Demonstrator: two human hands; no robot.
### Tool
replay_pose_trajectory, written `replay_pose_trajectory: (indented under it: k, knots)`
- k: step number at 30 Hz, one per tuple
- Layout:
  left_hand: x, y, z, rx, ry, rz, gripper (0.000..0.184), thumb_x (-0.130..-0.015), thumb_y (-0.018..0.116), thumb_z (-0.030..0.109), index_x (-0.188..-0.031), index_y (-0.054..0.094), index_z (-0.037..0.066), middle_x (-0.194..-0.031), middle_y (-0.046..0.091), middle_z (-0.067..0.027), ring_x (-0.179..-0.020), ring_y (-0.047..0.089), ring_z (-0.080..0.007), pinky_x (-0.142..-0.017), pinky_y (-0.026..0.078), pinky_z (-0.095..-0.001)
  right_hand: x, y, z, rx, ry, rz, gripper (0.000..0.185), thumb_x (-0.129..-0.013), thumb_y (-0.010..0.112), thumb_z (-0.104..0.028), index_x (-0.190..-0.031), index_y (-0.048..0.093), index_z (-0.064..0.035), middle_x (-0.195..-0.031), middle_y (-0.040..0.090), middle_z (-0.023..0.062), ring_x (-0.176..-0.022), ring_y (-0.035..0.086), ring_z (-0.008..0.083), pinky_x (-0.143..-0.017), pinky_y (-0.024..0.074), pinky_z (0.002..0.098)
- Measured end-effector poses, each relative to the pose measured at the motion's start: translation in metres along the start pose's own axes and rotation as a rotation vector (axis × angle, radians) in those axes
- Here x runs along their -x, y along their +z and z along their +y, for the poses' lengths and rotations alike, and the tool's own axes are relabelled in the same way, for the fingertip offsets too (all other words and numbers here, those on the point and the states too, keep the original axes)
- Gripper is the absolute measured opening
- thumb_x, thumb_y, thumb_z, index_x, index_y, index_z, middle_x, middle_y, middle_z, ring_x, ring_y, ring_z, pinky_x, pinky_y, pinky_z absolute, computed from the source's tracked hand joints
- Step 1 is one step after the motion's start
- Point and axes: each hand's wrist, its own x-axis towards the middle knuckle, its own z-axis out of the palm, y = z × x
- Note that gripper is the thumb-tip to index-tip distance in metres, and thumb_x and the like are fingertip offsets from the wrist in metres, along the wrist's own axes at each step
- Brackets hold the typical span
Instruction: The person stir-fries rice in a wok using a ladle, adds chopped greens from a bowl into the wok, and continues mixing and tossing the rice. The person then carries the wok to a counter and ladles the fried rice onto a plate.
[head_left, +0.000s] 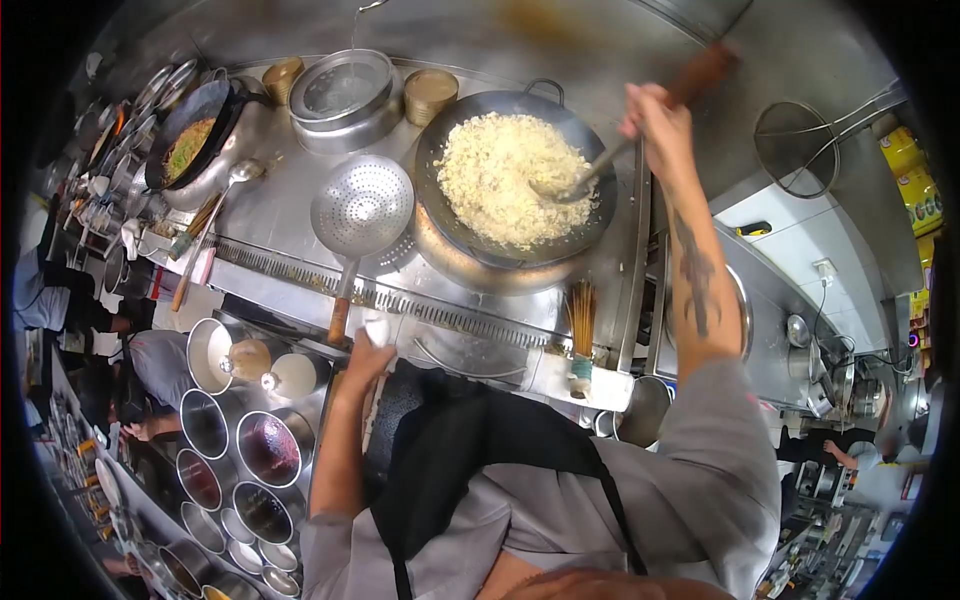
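Note:
My right hand (660, 120) is wrapped round the handle of a ladle (606, 158), whose wooden end is smeared by motion. The ladle's bowl rests among pale yellow fried rice (505, 175) in a black wok (490, 255) on the stove. Down at the stove's front edge, my left hand (368, 358) is closed on a white cloth (377, 331), partly hidden by the fingers. Just beyond that hand lies a perforated strainer (362, 205) with a wooden handle, its round bowl left of the wok.
Left of the stove stand metal pots (275, 448) with sauces and seasonings. A second wok (190, 145) holds food, with another ladle (243, 172) nearby. A bamboo brush (581, 330) stands by the front rail. A wire skimmer (798, 150) lies at right. Other people (165, 370) work at left and far right.

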Motion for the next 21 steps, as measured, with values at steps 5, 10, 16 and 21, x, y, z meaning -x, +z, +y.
replay_pose_trajectory:
  k: [5, 10, 16, 21]
  knots:
    - [-0.063, 0.015, -0.064, -0.754, 0.277, 0.121, 0.063, -0.071, 0.07, 0.02, -0.115, 0.034, -0.008, -0.1, 0.055, -0.0297, -0.089, 0.059, -0.0421, -0.08, 0.051, -0.0443, 0.059, 0.015, 0.085, -0.124, 0.097, 0.308, 0.026, -0.089, 0.054, -0.006, -0.065, 0.045, -0.0105, -0.06, 0.042, -0.0016, -0.049, 0.043, 0.012, -0.048, 0.0389, 0.0276]
    - [-0.046, 0.023, -0.019, -0.809, 0.112, 0.084, 0.065, -0.071, 0.071, 0.022, -0.114, 0.033, -0.01, -0.103, 0.054, -0.0316, -0.093, 0.059, -0.0453, -0.083, 0.051, -0.0453, 0.035, 0.015, 0.007, -0.143, 0.076, 0.259, 0.02, -0.086, 0.049, 0.002, -0.071, 0.048, -0.0105, -0.056, 0.042, -0.0016, -0.05, 0.045, 0.0121, -0.046, 0.0396, 0.0269]
    - [-0.061, 0.028, -0.032, -0.887, 0.065, 0.042, 0.069, -0.069, 0.072, 0.024, -0.117, 0.033, -0.008, -0.101, 0.056, -0.0274, -0.094, 0.06, -0.0438, -0.081, 0.051, -0.0455, 0.015, 0.037, 0.093, -0.137, 0.199, 0.374, 0.011, -0.086, 0.056, -0.001, -0.08, 0.048, -0.0054, -0.057, 0.044, -0.001, -0.046, 0.042, 0.0103, -0.044, 0.0364, 0.0249]
    - [-0.058, 0.027, -0.012, -0.968, 0.078, 0.071, 0.061, -0.069, 0.07, 0.021, -0.112, 0.035, -0.006, -0.098, 0.057, -0.0257, -0.094, 0.061, -0.0408, -0.08, 0.052, -0.0443, 0.062, 0.069, 0.026, -0.05, -0.023, 0.406, 0.02, -0.086, 0.061, -0.008, -0.071, 0.047, -0.0081, -0.057, 0.044, -0.0016, -0.047, 0.042, 0.0078, -0.043, 0.0348, 0.0234]
